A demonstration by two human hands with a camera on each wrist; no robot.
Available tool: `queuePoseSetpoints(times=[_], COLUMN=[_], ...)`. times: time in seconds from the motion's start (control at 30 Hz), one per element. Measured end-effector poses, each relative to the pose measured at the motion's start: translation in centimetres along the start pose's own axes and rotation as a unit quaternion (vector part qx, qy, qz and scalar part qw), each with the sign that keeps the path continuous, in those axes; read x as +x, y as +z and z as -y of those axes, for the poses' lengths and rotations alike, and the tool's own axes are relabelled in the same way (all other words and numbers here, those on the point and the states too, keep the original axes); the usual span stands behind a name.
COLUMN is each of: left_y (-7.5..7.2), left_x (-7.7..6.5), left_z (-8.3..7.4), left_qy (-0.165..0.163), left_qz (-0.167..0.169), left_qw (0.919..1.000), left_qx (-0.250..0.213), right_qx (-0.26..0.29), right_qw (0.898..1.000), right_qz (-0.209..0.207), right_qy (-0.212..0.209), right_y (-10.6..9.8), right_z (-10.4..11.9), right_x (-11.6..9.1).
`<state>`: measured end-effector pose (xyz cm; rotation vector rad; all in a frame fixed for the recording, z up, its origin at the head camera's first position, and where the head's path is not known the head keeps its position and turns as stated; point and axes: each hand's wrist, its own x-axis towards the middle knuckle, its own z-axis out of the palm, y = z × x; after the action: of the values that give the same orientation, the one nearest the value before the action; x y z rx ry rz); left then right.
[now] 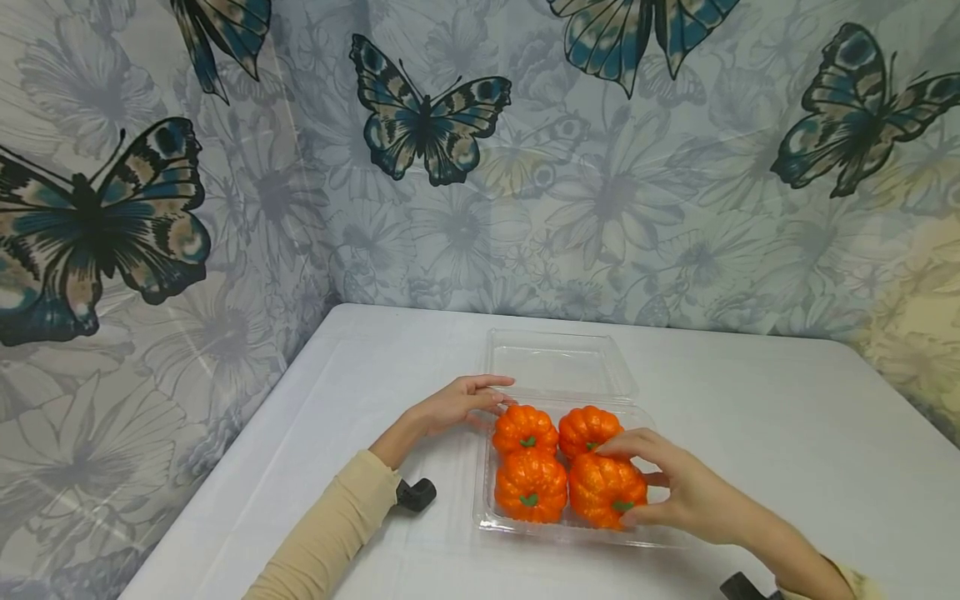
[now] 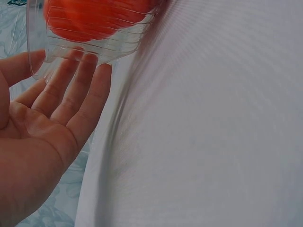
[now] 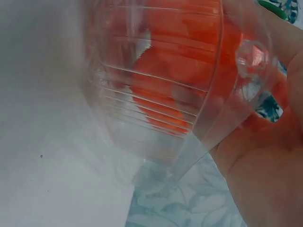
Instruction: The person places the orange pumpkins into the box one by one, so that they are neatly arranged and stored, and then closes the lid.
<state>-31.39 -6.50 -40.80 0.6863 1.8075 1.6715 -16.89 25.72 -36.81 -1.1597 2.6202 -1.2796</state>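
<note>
A clear plastic clamshell container sits on the table, its lid folded back. Inside are an orange pumpkin at the back left, one at the back right, another at the front left and the last at the front right, all glossy with green stems. My right hand grips the front-right pumpkin between thumb and fingers, seen through the plastic in the right wrist view. Along the container's left side, my left hand has its fingers extended, fingertips at the ribbed wall.
White cloth covers the table. Behind it and to the left hangs butterfly-and-flower patterned fabric. A black wrist-worn device juts out at the left sleeve, and another at the right wrist.
</note>
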Motion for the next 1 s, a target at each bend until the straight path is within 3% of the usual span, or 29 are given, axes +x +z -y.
queuePoseSetpoints(times=[0.2, 0.43, 0.8, 1.0], left_y=[0.05, 0.05, -0.03, 0.05], left_x=[0.01, 0.14, 0.12, 0.11], left_z=[0.02, 0.11, 0.20, 0.08], left_qy=[-0.001, -0.004, -0.004, -0.006], left_qz=[-0.003, -0.004, -0.004, -0.006], left_qw=[1.0000, 1.0000, 0.9999, 0.9999], left_qx=[0.001, 0.006, 0.012, 0.008], right_qx=[-0.011, -0.029, -0.129, -0.107], right_qw=[1.000, 0.999, 0.991, 0.994], right_qz=[0.010, 0.018, 0.009, 0.002], right_qy=[0.020, 0.015, 0.011, -0.010], right_y=[0.11, 0.24, 0.68, 0.44], right_z=[-0.04, -0.07, 0.15, 0.03], right_x=[-0.04, 0.03, 0.03, 0.06])
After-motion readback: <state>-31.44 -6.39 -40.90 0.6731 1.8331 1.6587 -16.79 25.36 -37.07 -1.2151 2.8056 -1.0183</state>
